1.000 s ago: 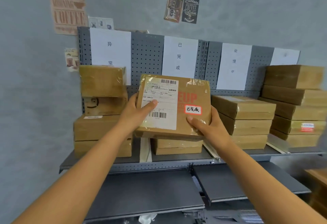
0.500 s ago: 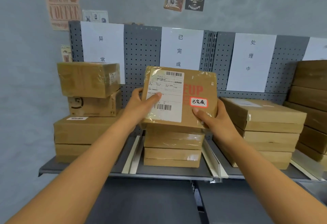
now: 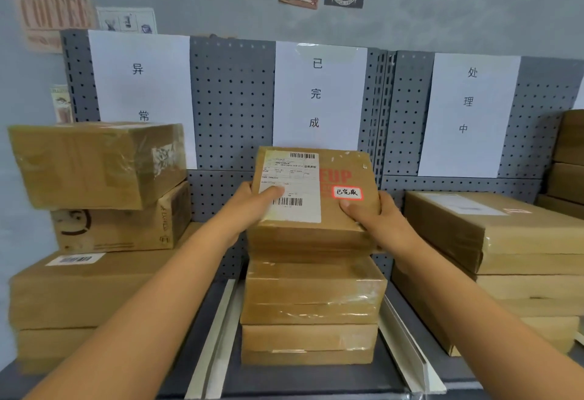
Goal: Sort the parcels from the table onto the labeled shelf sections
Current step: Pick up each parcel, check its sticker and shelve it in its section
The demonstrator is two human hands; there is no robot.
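A flat brown parcel with a white shipping label and a small red-edged sticker sits at the top of the middle stack, under the middle paper sign. My left hand grips its left edge, thumb on the shipping label. My right hand grips its right front corner, thumb just below the sticker. Whether the parcel rests fully on the stack I cannot tell.
The grey shelf has white dividers on each side of the middle stack. Bulkier boxes are piled in the left section, flat parcels in the right one. A pegboard backs the shelf.
The view has closed in on the shelf. Both hands have carried the parcel forward and down, from in front of the middle section to the top of its stack.
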